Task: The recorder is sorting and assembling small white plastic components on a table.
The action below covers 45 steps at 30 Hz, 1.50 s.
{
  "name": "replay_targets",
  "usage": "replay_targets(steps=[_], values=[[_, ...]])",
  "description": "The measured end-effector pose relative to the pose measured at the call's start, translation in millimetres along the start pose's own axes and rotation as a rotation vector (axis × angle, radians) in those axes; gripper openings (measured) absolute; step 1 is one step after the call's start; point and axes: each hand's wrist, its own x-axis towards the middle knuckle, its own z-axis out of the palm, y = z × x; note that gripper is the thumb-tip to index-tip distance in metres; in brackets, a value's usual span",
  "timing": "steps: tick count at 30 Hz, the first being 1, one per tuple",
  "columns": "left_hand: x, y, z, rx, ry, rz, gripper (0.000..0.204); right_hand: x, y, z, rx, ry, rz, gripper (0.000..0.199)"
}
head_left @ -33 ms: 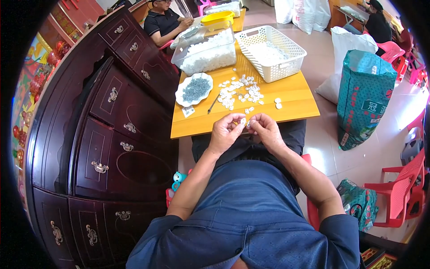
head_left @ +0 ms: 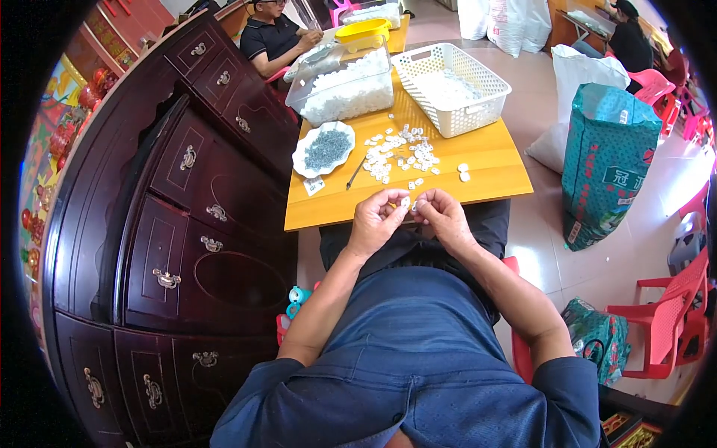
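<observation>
Just past the near edge of the orange wooden table (head_left: 489,164), my left hand (head_left: 376,222) pinches a small white plastic piece (head_left: 405,201) between thumb and fingers. Close beside it, my right hand (head_left: 444,216) is closed at the fingertips on another tiny pale part, mostly hidden by the fingers. Many similar white pieces (head_left: 381,160) lie loose in a heap beyond my hands. To the left of the heap rest a dark thin tool (head_left: 355,173) and a white scalloped plate (head_left: 302,166) full of small grey parts (head_left: 327,149). Two round white pieces (head_left: 464,172) sit at the right.
A clear bin (head_left: 340,112) of white parts and a white perforated basket (head_left: 474,123) stand at the table's back. Dark wooden drawers (head_left: 224,269) flank my left. A green sack (head_left: 609,164) and red plastic chair (head_left: 672,313) are at right. A person (head_left: 272,41) sits beyond.
</observation>
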Motion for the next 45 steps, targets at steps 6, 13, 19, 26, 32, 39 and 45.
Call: replay_targets(steps=[6, 13, 19, 26, 32, 39, 45], values=[[1, 4, 0, 0.057, -0.058, 0.044, 0.025, 0, 6, -1, -0.057, 0.004, -0.052, 0.011], [2, 6, -5, 0.129, -0.116, 0.082, 0.024, -5, -11, 2, -0.078, -0.01, 0.086, 0.013], [3, 8, -6, 0.228, -0.16, 0.133, 0.029, -4, -8, 2, -0.022, -0.053, 0.214, 0.017], [-4, 18, 10, 0.444, -0.038, 0.22, 0.045, 1, 3, -6, 0.044, -0.104, 0.257, 0.018], [-4, 10, 9, 0.587, -0.013, 0.348, 0.036, 2, 10, -8, 0.182, -0.087, 0.325, 0.018], [-3, 8, 6, 0.57, -0.051, 0.312, 0.029, 0, 3, -7, 0.266, -0.094, 0.449, 0.023], [-3, 7, 6, 0.572, -0.052, 0.32, 0.026, 0, 10, -10, 0.277, -0.093, 0.428, 0.022]])
